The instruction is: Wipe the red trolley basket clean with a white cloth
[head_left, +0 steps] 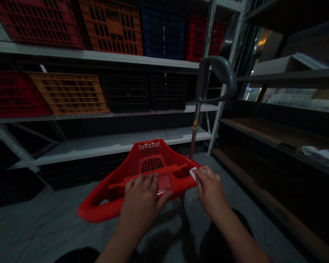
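A red plastic shopping basket stands tilted on the grey floor in front of me. My left hand lies on its near rim with the fingers stretched flat over the red handle bar. My right hand is closed at the basket's right corner, pinching a small white cloth or wipe against the rim. A grey pull handle on a thin metal pole rises from the basket's right side.
White metal shelves at the back hold red, orange, blue and black plastic crates. Darker wooden shelving runs along the right. The grey floor spreads to the left of the basket. The light is dim.
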### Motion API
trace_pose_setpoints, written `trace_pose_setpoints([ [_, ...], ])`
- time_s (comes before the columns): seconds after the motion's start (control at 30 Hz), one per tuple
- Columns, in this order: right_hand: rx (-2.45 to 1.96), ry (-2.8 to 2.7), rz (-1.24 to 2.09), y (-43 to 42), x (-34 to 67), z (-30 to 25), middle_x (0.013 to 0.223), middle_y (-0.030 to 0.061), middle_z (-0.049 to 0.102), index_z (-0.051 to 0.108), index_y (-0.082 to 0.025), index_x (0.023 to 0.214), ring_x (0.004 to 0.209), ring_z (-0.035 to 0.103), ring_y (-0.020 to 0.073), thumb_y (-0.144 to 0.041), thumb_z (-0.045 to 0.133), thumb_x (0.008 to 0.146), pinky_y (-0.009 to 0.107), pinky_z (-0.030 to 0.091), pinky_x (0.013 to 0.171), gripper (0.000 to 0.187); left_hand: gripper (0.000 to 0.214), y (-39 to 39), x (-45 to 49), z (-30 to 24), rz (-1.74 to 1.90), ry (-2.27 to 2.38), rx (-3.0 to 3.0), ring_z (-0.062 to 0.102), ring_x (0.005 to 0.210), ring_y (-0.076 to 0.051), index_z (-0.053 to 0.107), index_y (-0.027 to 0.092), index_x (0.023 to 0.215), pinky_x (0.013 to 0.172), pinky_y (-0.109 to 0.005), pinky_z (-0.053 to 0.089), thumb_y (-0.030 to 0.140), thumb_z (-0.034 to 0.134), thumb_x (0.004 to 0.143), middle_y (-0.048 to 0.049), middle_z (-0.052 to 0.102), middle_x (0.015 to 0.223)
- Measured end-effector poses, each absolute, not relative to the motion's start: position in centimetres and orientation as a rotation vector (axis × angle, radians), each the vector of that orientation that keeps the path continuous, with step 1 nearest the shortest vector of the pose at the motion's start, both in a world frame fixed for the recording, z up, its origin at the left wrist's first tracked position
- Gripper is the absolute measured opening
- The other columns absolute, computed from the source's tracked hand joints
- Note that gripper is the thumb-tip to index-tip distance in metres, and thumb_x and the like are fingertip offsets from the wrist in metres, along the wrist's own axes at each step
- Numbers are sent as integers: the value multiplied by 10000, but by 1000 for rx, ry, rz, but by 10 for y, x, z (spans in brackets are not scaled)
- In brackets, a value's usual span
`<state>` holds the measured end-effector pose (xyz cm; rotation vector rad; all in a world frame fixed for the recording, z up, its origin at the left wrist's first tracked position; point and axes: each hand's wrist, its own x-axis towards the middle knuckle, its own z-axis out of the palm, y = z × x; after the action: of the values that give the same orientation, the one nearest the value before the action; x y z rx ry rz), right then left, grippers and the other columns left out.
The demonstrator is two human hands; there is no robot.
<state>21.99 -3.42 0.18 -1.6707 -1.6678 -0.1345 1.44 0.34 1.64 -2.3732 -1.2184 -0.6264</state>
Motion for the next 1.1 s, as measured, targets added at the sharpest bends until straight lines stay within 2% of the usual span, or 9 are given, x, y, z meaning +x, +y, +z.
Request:
trace_pose_setpoints([
  [0.17, -1590, -1831, -92, -43, 175, 8, 1018, 91, 542, 551, -177, 1132, 919, 504, 212, -63, 450, 821, 341, 326, 776, 346, 528, 6, 13, 19, -600, -1268, -2408, 516, 976, -297, 575, 111, 1130, 798, -455, 361, 521, 447, 823, -123, 638, 1082],
  [0.4, -1577, -1897, -139, -44, 213, -1, 1013, 47, 558, 549, -297, 1157, 861, 523, 177, -112, 487, 847, 335, 284, 750, 367, 515, 13, -2, 21, -607, -1313, -2458, 503, 1001, -288, 571, 143, 1140, 831, -460, 349, 527, 459, 815, -103, 630, 1088],
  [0.6, -1647, -1775, -111, -42, 238, -1, 998, 56, 560, 623, -252, 1049, 890, 532, 182, -110, 465, 854, 312, 295, 719, 288, 523, 15, -6, 22, -626, -1300, -2503, 504, 998, -282, 569, 162, 1142, 837, -460, 347, 548, 446, 812, -100, 621, 1102],
  [0.83, -1546, -1895, -105, -47, 171, 6, 982, 71, 561, 560, -203, 1117, 855, 512, 196, -87, 442, 846, 343, 287, 737, 317, 557, 19, -8, 21, -613, -1332, -2514, 511, 1005, -295, 568, 166, 1151, 808, -458, 363, 579, 438, 801, -104, 622, 1107],
  [1.1, -1556, -1778, -130, -47, 211, -5, 1012, 54, 584, 614, -258, 1057, 887, 540, 189, -127, 490, 847, 335, 291, 747, 276, 582, 23, -28, 22, -621, -1365, -2561, 516, 1006, -277, 561, 191, 1165, 823, -427, 367, 604, 471, 764, -92, 623, 1100],
])
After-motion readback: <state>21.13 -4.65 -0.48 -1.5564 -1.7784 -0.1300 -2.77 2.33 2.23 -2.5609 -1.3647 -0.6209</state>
